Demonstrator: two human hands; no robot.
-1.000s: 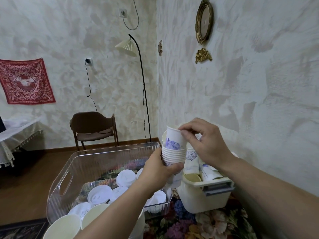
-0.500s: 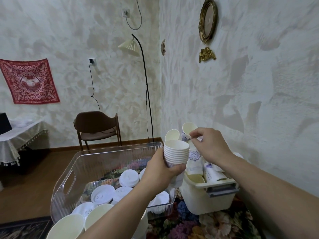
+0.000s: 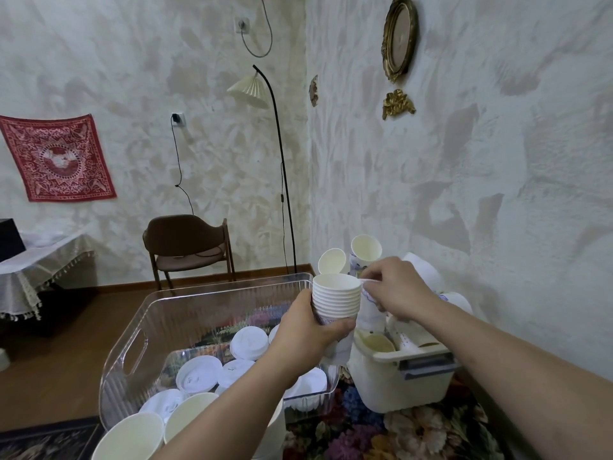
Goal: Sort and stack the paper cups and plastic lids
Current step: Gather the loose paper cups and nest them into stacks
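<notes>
Floral tablecloth [image 3: 414,429] below: left hand [image 3: 308,330] grips nested white paper-cup stack [image 3: 336,298]; right hand [image 3: 399,288] pinches another printed paper cup [image 3: 370,308] beside it, risking toppling cream-bin [image 3: 398,376] cups.

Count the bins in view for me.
2: a clear bin on the left, holding lids; a white bin on the right, holding cups. Others may sit out of frame.
</notes>
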